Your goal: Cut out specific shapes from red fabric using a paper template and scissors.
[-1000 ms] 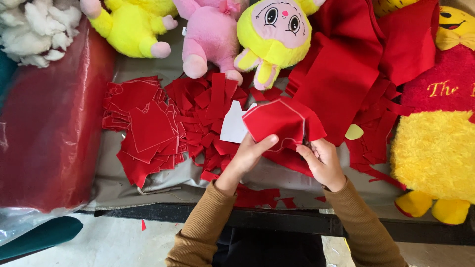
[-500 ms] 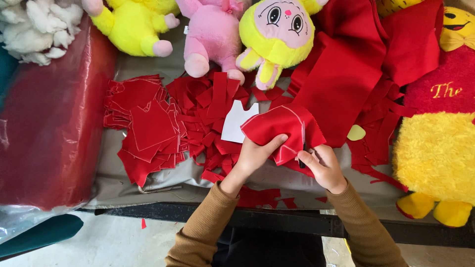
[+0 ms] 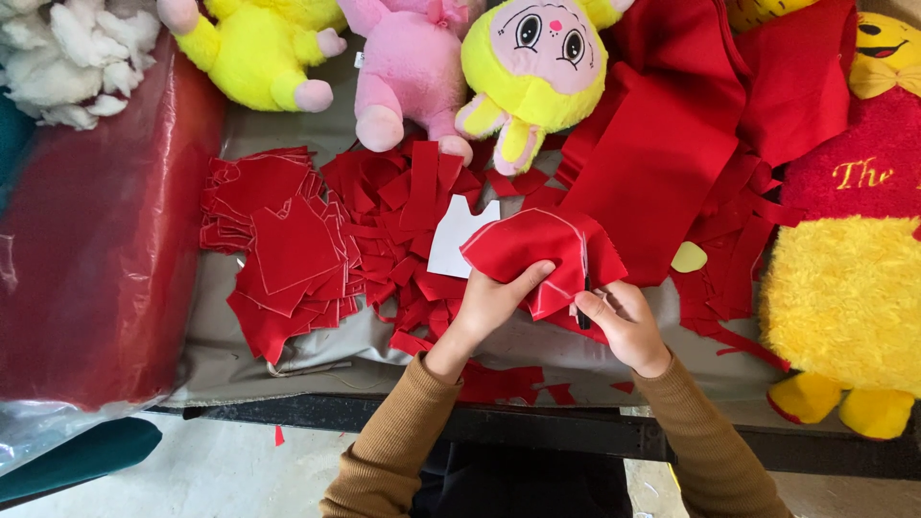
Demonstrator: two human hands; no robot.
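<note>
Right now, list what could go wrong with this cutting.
1. The left hand pinches the red fabric piece right beside the dark tool in the right hand, so a slip could nick the left thumb.
2. The fabric piece is folded and bunched, so the cut may wander from its pale marked line.
3. Loose red scraps crowd the white paper template, which could get buried.
</note>
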